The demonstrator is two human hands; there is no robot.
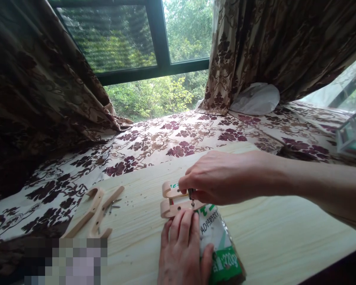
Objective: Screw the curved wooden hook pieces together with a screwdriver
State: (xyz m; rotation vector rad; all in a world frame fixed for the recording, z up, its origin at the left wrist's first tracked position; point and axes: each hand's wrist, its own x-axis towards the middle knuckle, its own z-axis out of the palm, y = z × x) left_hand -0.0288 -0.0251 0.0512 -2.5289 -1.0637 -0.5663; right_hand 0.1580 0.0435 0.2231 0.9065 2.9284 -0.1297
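Observation:
Two pale wooden hooks with curled ends, the nearer one (173,209) and the farther one (169,189), lie side by side on a green-and-white printed carton (225,257). My left hand (182,247) rests flat, fingers stretched out, on the carton, its fingertips against the edge of the nearer hook. Above the hooks, my right hand (216,178) is closed around a small dark metal tool (191,194). The tool points down at a hole in the nearer hook; most of it is hidden in my fist, so its exact kind does not show.
More wooden hooks (90,215) lie at the left of the light wooden board (139,245), with several screws (114,204) and crumbs around them. Behind are a flowered cloth (154,146), curtains (222,67) and a white plastic bag (256,99). A clear box (353,132) stands at right.

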